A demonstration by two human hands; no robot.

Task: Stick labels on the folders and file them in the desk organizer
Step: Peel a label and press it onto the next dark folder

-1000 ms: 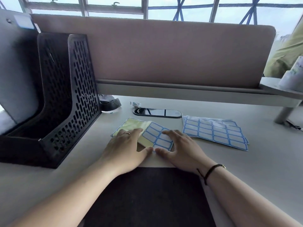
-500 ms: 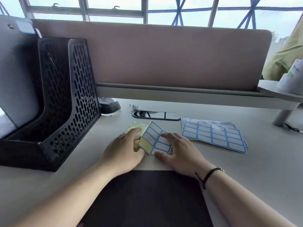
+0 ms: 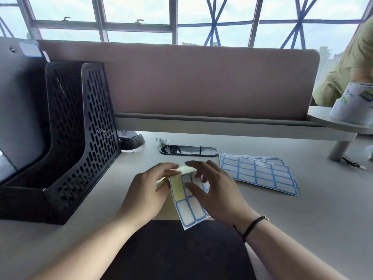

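Peeling a label off sheet, held just above folder on desk.
L hand grips sheet's folded top; R hand open, fingers spread. Best to lift one corner w/ a nail, peel slow; organizer waits left.

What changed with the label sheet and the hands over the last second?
The partly used label sheet came up off the desk: the left hand now pinches its folded top edge, while the right hand hovers over it with spread fingers. The stack of full sheets, dark folder and organizer stayed put.
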